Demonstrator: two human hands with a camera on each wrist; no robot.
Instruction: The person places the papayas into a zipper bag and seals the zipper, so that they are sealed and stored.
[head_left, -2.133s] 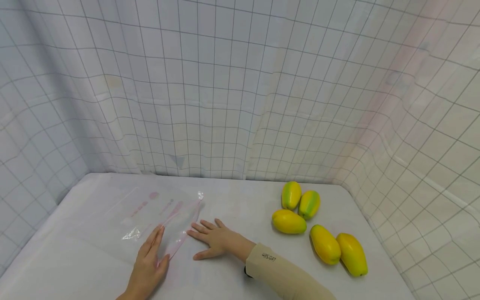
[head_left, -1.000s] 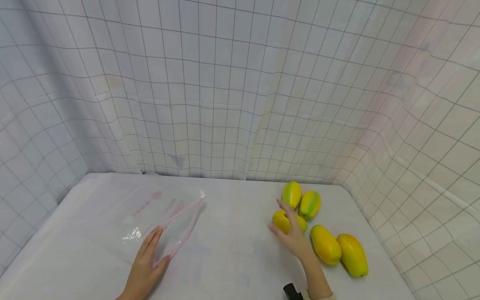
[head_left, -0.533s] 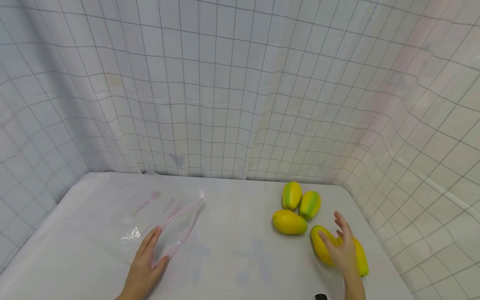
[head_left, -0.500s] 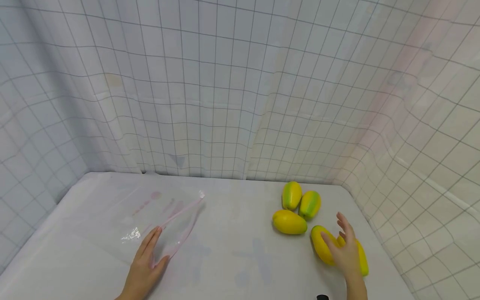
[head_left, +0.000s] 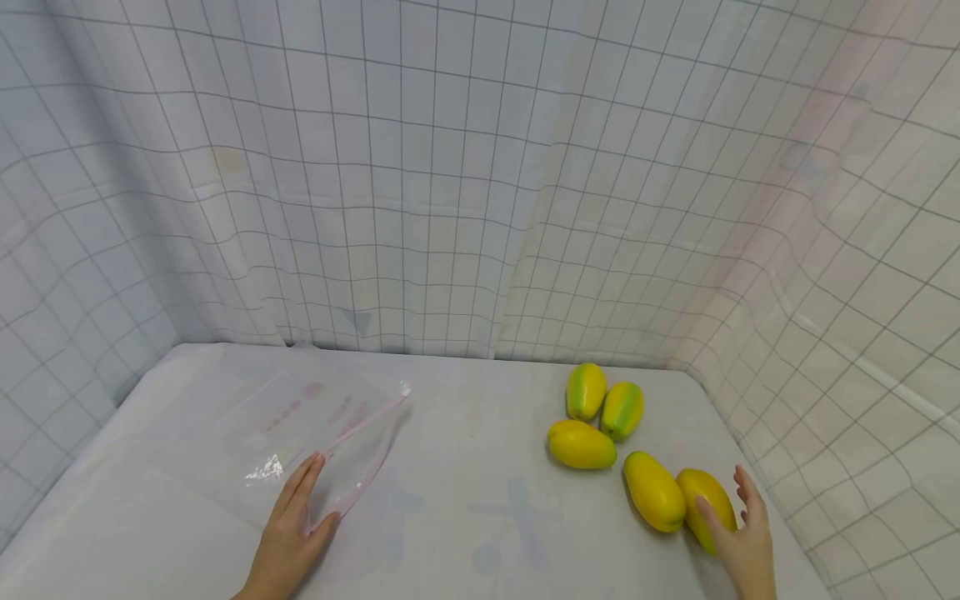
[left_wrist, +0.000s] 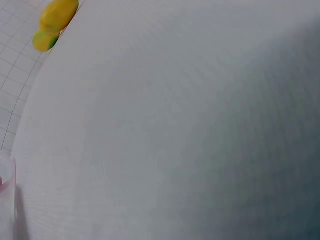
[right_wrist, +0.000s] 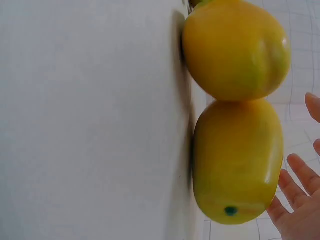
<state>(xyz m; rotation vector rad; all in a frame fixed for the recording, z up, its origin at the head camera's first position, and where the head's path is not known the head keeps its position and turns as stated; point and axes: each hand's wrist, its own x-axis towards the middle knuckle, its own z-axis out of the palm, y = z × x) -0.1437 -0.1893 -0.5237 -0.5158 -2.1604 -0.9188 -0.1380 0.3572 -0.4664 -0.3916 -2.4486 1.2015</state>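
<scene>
A clear plastic bag (head_left: 296, 417) with pink-edged mouth and pink print lies flat at the left. My left hand (head_left: 288, 533) rests at its mouth, fingers straight on the upper edge and thumb spread to the lower edge. The bag's pink rim (left_wrist: 7, 185) also shows at the left of the left wrist view. My right hand (head_left: 742, 546) is at the rightmost yellow papaya (head_left: 701, 496), thumb overlapping it and fingers spread past its right side. In the right wrist view this papaya (right_wrist: 235, 162) has a dark green tip, with spread fingers (right_wrist: 295, 192) right beside it.
Left of that fruit lies another papaya (head_left: 654, 492), close against it. Behind are three more: a yellow papaya (head_left: 581, 444) and two green-striped papayas (head_left: 586, 391). A grid-patterned curtain (head_left: 480, 208) encloses the white table (head_left: 480, 467) at the back and sides.
My right hand has left the bag's mouth and swept right over the papayas to the rightmost one. My left hand has stayed, and the bag's mouth gapes a little wider.
</scene>
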